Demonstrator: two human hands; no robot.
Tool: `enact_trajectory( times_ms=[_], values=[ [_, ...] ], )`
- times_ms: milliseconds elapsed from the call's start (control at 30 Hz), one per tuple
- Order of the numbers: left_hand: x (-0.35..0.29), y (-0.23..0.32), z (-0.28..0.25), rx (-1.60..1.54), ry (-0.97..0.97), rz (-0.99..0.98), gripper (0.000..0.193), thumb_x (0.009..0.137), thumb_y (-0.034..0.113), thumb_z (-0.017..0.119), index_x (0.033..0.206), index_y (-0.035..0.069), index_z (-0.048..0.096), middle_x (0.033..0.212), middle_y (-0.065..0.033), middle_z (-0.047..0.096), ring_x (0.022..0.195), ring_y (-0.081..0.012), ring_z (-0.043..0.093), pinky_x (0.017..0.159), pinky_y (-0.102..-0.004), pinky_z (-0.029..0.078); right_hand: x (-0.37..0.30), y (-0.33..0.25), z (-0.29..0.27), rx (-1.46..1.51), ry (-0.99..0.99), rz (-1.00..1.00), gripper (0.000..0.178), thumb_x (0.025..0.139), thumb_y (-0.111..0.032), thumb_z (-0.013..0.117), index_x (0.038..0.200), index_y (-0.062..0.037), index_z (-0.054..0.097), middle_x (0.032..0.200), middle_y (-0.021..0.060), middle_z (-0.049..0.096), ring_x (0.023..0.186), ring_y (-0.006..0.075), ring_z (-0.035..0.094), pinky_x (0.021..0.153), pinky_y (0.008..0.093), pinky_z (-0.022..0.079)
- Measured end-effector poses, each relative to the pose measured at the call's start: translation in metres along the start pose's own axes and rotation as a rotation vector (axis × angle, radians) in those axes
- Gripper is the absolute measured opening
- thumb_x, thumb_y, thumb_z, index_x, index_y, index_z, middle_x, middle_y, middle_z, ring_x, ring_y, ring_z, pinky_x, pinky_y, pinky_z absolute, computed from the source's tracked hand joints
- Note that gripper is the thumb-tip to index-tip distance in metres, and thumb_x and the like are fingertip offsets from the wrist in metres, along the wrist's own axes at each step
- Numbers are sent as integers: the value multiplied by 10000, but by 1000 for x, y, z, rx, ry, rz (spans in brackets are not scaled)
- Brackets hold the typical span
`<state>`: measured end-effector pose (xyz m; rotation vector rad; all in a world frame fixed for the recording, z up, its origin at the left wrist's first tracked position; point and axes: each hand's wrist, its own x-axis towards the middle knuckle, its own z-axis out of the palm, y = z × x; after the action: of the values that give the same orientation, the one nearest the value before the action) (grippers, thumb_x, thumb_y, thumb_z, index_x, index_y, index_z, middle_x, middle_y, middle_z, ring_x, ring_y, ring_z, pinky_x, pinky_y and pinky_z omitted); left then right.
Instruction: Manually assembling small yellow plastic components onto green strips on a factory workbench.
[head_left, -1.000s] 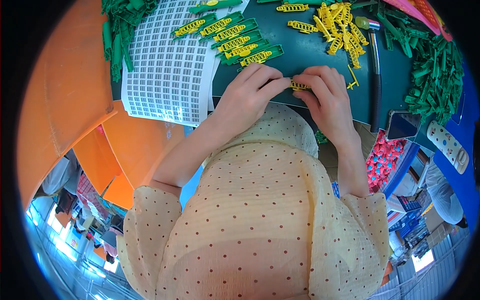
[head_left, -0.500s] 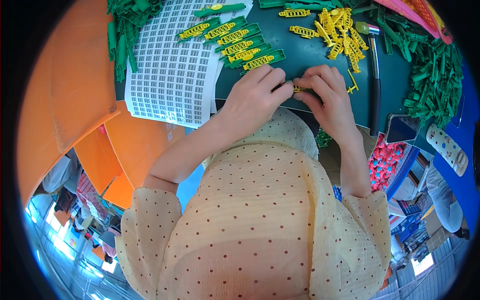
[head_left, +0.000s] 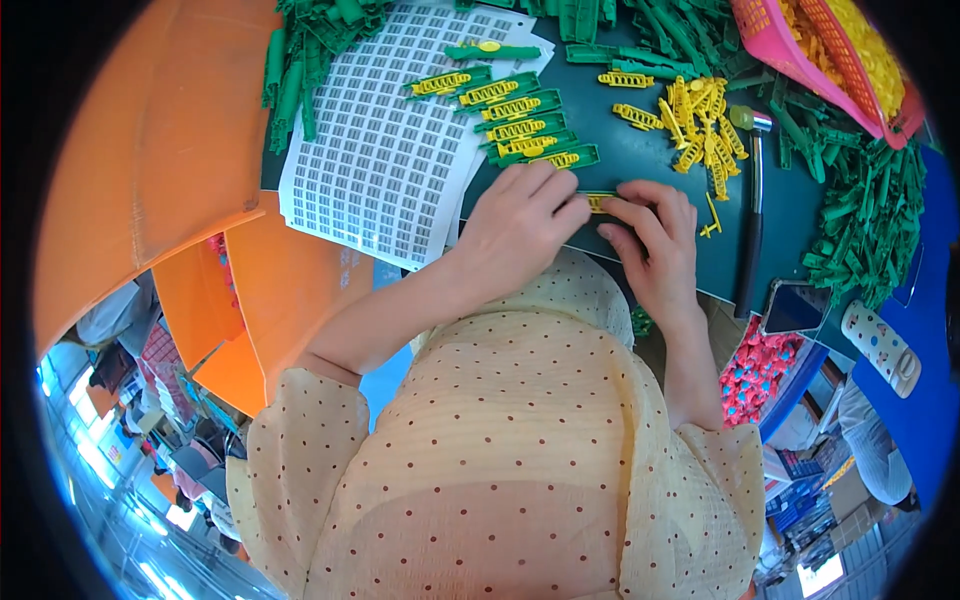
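Observation:
My left hand (head_left: 525, 218) is closed at the near edge of the table, its bent fingers on a small green plastic piece with a slotted yellow plastic part (head_left: 597, 202); those fingers hide much of it. From the other side my right hand (head_left: 658, 245) touches the yellow part with a fingertip, its thumb standing apart below. Just beyond my left hand lies a staggered row of green pieces with yellow parts (head_left: 515, 108) in them. Loose yellow parts (head_left: 705, 125) are heaped beyond my right hand, and a single thin yellow part (head_left: 711, 216) lies beside it.
Printed label sheets (head_left: 375, 130) cover the table's left. A hammer (head_left: 756, 200) lies right of my right hand, near a phone (head_left: 797, 305). Green pieces are piled at far left (head_left: 318, 60) and right (head_left: 868, 220). A pink basket (head_left: 815, 65) holds yellow parts.
The view has shifted, so the table things appear lower. My right thumb and fingers have spread from their pinch on the yellow part, and more of the part shows. My left hand stays on the piece.

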<state>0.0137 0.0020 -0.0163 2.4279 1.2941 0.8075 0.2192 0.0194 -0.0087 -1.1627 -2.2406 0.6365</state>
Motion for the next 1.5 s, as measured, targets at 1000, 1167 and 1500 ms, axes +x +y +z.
enact_trajectory(
  times_ms=[1000, 1167, 1500],
  values=[
    [20, -184, -123, 410, 367, -441, 207, 877, 148, 697, 1075, 93, 675, 1024, -86, 646, 948, -291, 661, 799, -404, 544, 2, -3, 1, 60, 170, 90, 152, 854, -10, 729, 1000, -41, 703, 1074, 96, 642, 993, 259, 618, 860, 338, 482],
    [8, -193, -150, 613, 423, -379, 171, 914, 141, 634, 1063, 81, 691, 1084, -91, 665, 898, -289, 683, 787, -381, 550, 2, 0, -2, 47, 175, 100, 149, 857, -28, 731, 1001, -57, 708, 1068, 80, 648, 997, 249, 616, 861, 341, 467],
    [-8, -151, -187, 574, 717, -393, 168, 883, 24, 670, 1030, 47, 749, 928, -48, 710, 822, -139, 681, 771, -284, 543, 38, 21, 5, -172, 255, 55, 203, 847, -68, 734, 1043, -97, 693, 1118, 44, 670, 1029, 239, 619, 882, 367, 442]
  ],
)
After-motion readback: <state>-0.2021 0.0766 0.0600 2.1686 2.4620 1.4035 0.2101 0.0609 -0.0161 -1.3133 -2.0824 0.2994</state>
